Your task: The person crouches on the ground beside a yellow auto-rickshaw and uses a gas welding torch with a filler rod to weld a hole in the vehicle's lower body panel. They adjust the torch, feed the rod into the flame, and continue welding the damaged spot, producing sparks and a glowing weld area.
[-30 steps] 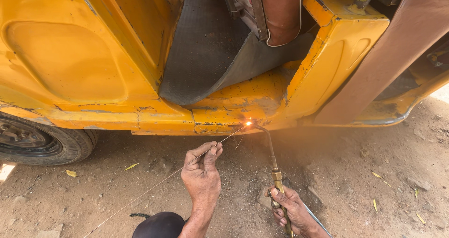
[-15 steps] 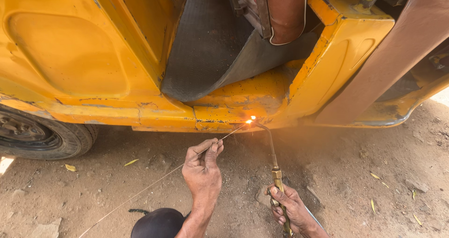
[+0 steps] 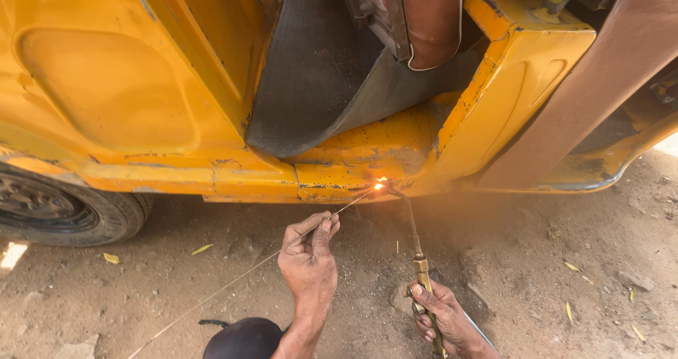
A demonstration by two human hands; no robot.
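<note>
A: Pinching the thin filler rod [image 3: 282,249] between thumb and fingers of the left hand [image 3: 308,260], long axis running 8 o'clock to 2 o'clock, tip meeting the glowing spot [image 3: 379,185] on the yellow sill [image 3: 339,172].

B: Yep, gripping the brass torch [image 3: 417,260] in a closed right hand [image 3: 443,320], nozzle reaching toward 11 o'clock. Sitting nearer the glow: left hand.

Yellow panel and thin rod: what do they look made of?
The yellow panel looks like painted sheet metal: the paint is chipped and scorched dark along the lower seam. The thin rod, pinched in the left hand, looks like bare metal wire, grey and straight, its tip glowing beside the torch held by the right hand.
</note>
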